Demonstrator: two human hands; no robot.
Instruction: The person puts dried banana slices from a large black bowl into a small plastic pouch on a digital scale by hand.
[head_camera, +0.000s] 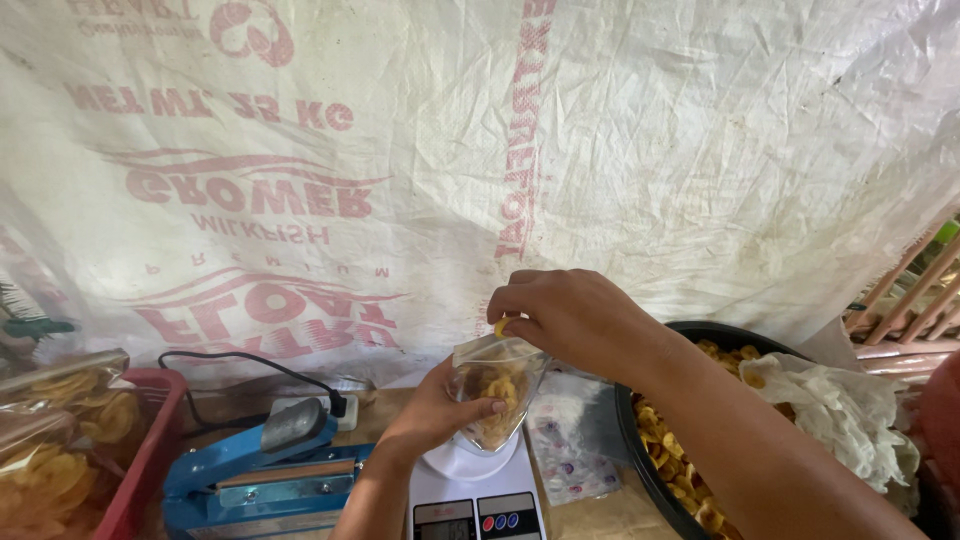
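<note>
1. Nearest the camera, at the tabletop's front edge, sits a small white digital kitchen scale (478, 500) with a dark display and round coloured buttons.
2. At the far left edge stands a red plastic crate (150, 450), and clear plastic bags filled with yellow chips (62, 432) rest in and against it.
3. Right of the crate lies a blue impulse heat sealer with a grey handle (262, 470); its black power cord (250, 365) loops back toward the white printed sack cloth (600, 130) that hangs behind the tabletop's back edge.
4. The left hand (440, 408) is closed around the side of a small clear plastic pouch partly filled with yellow chips (497, 390), holding it upright over the scale's white platform; whether the pouch touches the platform I cannot tell.
5. The right hand (570, 315) is above the pouch's open mouth, fingers pinched together on a single yellow chip (501, 326) at the rim.
6. Just right of the scale lies a flat stack of empty clear pouches with purple print (570, 445).
7. At the right edge sits a large round black basin (640, 450) holding loose yellow chips (680, 480), with a crumpled white cloth (840, 410) draped over its far side.
</note>
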